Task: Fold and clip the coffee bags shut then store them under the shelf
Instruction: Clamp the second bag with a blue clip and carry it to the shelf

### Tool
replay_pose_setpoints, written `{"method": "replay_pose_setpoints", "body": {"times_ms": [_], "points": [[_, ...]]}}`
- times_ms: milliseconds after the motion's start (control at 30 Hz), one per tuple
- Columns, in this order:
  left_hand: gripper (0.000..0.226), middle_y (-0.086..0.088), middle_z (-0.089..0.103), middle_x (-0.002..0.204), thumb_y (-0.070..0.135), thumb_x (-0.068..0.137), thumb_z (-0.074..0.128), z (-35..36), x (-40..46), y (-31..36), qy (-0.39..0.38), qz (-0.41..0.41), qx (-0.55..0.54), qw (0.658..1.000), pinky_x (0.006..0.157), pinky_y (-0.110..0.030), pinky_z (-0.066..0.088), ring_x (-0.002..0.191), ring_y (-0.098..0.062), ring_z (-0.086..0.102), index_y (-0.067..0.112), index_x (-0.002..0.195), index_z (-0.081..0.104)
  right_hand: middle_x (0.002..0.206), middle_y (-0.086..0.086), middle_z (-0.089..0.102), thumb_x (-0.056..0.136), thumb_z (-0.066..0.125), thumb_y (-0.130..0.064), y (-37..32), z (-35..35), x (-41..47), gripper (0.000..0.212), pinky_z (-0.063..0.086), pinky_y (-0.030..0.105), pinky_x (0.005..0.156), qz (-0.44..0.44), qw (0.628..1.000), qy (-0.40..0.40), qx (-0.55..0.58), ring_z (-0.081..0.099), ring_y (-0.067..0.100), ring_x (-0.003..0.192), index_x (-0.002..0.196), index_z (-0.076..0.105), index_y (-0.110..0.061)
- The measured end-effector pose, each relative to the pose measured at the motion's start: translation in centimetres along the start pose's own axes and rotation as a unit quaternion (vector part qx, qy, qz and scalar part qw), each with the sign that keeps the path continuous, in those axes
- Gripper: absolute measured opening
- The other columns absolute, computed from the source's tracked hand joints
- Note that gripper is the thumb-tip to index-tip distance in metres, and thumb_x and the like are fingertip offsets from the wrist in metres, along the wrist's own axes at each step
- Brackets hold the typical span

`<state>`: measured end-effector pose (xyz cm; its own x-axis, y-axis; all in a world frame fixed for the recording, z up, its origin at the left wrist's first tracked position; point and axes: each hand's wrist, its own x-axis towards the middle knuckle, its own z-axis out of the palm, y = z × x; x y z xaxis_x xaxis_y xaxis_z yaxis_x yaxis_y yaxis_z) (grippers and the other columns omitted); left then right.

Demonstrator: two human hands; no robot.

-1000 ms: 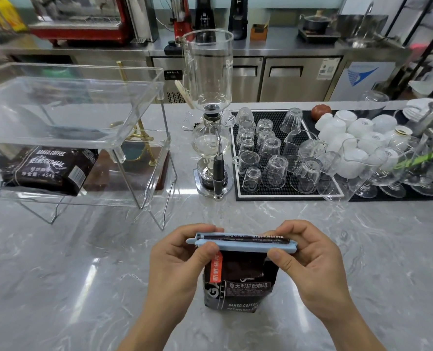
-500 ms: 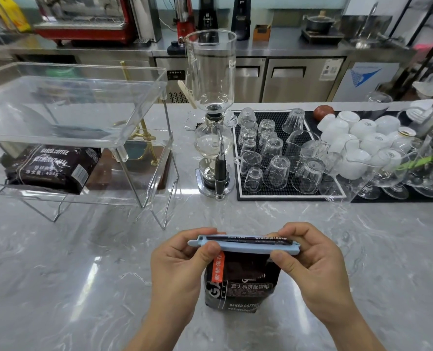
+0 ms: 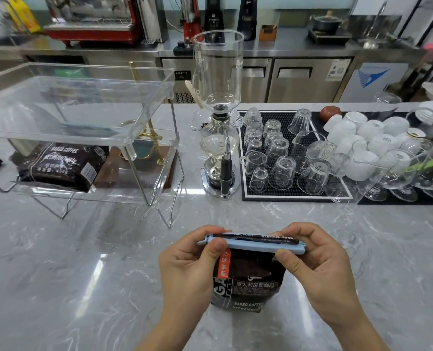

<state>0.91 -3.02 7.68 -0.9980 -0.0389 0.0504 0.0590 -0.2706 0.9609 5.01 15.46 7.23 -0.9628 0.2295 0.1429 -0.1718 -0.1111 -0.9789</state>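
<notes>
Marble counter [image 3: 58,274] fronts steel cabinets [image 3: 294,82] and espresso machine [image 3: 93,19].

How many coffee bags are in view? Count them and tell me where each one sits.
2. One coffee bag stands on the counter between the left hand and right hand, blue clip across its top. The second bag lies under the clear shelf.

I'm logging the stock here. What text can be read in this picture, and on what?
"新鲜保存", orange strip on held coffee bag
"意大利拼配咖啡", "BAKED.COFFEE": same bag
"BAKED.COFFEE", "454g": bag under shelf
Print on the bag's folded top above the blue clip, siphon glass, cabinet stickers: too small to read.
</notes>
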Motion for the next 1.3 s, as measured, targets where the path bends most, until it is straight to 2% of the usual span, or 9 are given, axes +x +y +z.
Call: {"method": "replay_pose_setpoints", "body": {"times_ms": [100, 200, 333, 467, 633, 967, 1200, 1300], "points": [[0.013, -0.004, 0.080, 0.080, 0.025, 0.068, 0.081, -0.4, 0.3, 0.2, -0.019, -0.003, 0.012, 1.000, 0.059, -0.016, 0.056, 0.068, -0.008, 0.074, 0.023, 0.080, 0.080, 0.094, 0.011, 0.077, 0.072, 0.073, -0.007, 0.0, 0.2, 0.0, 0.025, 0.059, 0.027, 0.073, 0.002, 1.000, 0.000, 0.003, 0.072, 0.021, 0.080, 0.093, 0.068, -0.020], [0.016, -0.009, 0.080, 0.086, 0.017, 0.072, 0.085, -0.7, 0.4, 0.1, -0.057, -0.030, 0.001, 0.998, 0.063, -0.020, 0.058, 0.076, -0.014, 0.076, 0.022, 0.086, 0.078, 0.092, 0.008, 0.076, 0.067, 0.082, -0.015, -0.1, 0.6, 0.3, 0.034, 0.058, 0.022, 0.072, 0.013, 1.000, -0.003, 0.009, 0.072, 0.015, 0.081, 0.098, 0.071, -0.024], [0.028, -0.010, 0.081, 0.086, 0.023, 0.058, 0.086, -0.3, 0.4, -0.1, -0.099, -0.037, 0.025, 0.994, 0.054, -0.014, 0.053, 0.071, -0.012, 0.076, 0.017, 0.084, 0.078, 0.090, 0.006, 0.078, 0.064, 0.081, -0.021, -0.2, 1.3, 0.5, 0.039, 0.057, 0.017, 0.072, 0.023, 0.999, -0.030, 0.016, 0.074, 0.013, 0.082, 0.102, 0.073, -0.027], [0.023, -0.009, 0.080, 0.079, 0.025, 0.054, 0.086, 0.0, 0.4, -0.4, -0.089, -0.028, 0.020, 0.995, 0.050, -0.013, 0.051, 0.063, -0.010, 0.073, 0.020, 0.075, 0.078, 0.087, 0.008, 0.077, 0.064, 0.082, -0.021, -0.1, 1.5, 0.5, 0.035, 0.058, 0.019, 0.070, 0.011, 1.000, -0.016, 0.004, 0.075, 0.015, 0.078, 0.097, 0.074, -0.027], [0.017, -0.002, 0.075, 0.065, 0.026, 0.057, 0.084, 0.2, 0.3, -0.8, -0.085, -0.005, 0.009, 0.996, 0.045, -0.011, 0.047, 0.047, -0.003, 0.062, 0.020, 0.071, 0.076, 0.075, 0.002, 0.073, 0.068, 0.082, -0.005, 0.7, 1.7, 0.4, 0.032, 0.056, 0.018, 0.063, -0.008, 1.000, 0.008, 0.004, 0.069, 0.012, 0.066, 0.090, 0.072, -0.026], [0.016, -0.002, 0.073, 0.064, 0.026, 0.058, 0.083, 0.1, 0.4, -1.4, -0.077, 0.010, 0.014, 0.997, 0.057, -0.020, 0.055, 0.060, -0.010, 0.068, 0.020, 0.071, 0.075, 0.072, 0.002, 0.070, 0.070, 0.077, -0.004, 1.3, 1.6, 0.4, 0.026, 0.055, 0.020, 0.059, -0.028, 1.000, 0.005, -0.009, 0.063, 0.011, 0.063, 0.086, 0.070, -0.024], [0.017, 0.000, 0.074, 0.065, 0.027, 0.059, 0.084, 0.1, 0.7, -1.3, -0.087, 0.022, 0.031, 0.996, 0.056, -0.016, 0.053, 0.061, -0.006, 0.069, 0.021, 0.073, 0.076, 0.072, 0.001, 0.070, 0.070, 0.078, -0.005, 1.1, 1.6, 0.4, 0.027, 0.056, 0.020, 0.060, -0.015, 1.000, 0.006, 0.004, 0.065, 0.010, 0.064, 0.088, 0.069, -0.023], [0.020, 0.002, 0.075, 0.065, 0.029, 0.056, 0.084, 0.1, 0.8, -1.3, -0.091, 0.020, 0.044, 0.995, 0.055, -0.015, 0.053, 0.061, -0.004, 0.070, 0.023, 0.074, 0.078, 0.073, 0.002, 0.071, 0.070, 0.083, -0.009, 1.0, 1.5, 0.2, 0.032, 0.057, 0.021, 0.061, -0.002, 1.000, 0.006, 0.025, 0.068, 0.011, 0.066, 0.095, 0.067, -0.020]]}}
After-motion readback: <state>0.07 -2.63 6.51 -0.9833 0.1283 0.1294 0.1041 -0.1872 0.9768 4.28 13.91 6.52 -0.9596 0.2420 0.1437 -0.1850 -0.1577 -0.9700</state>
